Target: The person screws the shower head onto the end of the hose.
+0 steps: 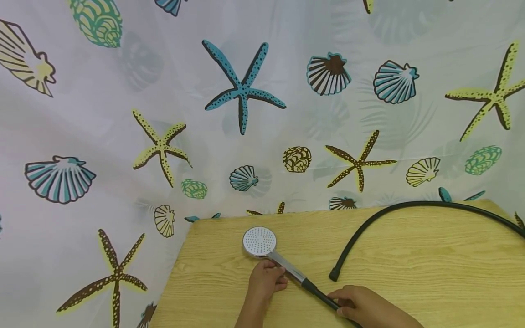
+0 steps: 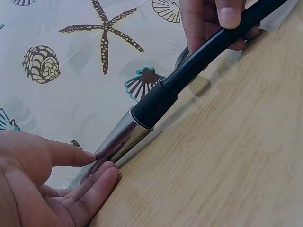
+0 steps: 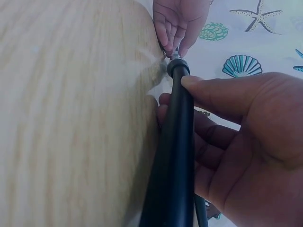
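Observation:
A chrome hand shower (image 1: pixel 259 241) lies slantwise over the wooden table, its round white spray face up. My left hand (image 1: pixel 264 279) holds its shiny handle (image 1: pixel 290 268) between thumb and fingers, just below the head. At the handle's lower end sits the black collar (image 2: pixel 154 106) of a black shower hose (image 1: pixel 324 298). My right hand (image 1: pixel 357 301) pinches this hose a little below the collar, thumb on one side and fingers curled behind, as the right wrist view shows. Collar and handle meet end to end.
The hose's other stretch (image 1: pixel 369 218) arcs over the back right of the table, its free end (image 1: pixel 334 274) lying right of the handle. Wood-grain tabletop (image 1: pixel 430 255) reaches back to a white curtain (image 1: pixel 279 27) printed with shells and starfish, which also hangs at the left.

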`<state>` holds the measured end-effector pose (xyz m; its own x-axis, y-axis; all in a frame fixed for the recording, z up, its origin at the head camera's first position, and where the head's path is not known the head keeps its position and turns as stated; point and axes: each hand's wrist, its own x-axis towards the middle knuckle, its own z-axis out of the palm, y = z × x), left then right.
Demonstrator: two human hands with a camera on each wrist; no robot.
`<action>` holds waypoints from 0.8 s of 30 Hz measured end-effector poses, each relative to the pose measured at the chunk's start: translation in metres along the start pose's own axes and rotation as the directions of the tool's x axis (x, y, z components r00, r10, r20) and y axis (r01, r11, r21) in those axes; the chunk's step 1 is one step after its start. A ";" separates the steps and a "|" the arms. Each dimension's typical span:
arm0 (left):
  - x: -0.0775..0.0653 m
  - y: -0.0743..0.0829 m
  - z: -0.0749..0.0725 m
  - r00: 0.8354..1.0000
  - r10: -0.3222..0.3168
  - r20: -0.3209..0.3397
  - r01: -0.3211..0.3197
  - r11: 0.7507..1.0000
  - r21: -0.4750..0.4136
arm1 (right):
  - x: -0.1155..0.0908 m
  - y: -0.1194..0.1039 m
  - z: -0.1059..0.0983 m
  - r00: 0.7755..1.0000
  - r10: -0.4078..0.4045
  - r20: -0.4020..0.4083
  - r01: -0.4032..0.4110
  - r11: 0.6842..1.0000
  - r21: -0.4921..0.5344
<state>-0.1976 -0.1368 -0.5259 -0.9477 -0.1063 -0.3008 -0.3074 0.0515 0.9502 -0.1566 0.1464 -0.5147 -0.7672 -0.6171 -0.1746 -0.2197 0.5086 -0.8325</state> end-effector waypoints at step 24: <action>-0.010 0.001 0.005 0.998 0.048 -0.033 -0.043 0.990 0.137 | 0.002 0.001 0.000 1.000 -0.006 0.000 0.006 0.999 -0.033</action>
<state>-0.1891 -0.1312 -0.5220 -0.9580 -0.1363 -0.2524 -0.2754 0.1915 0.9421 -0.1583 0.1459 -0.5152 -0.7660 -0.6202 -0.1693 -0.2443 0.5244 -0.8156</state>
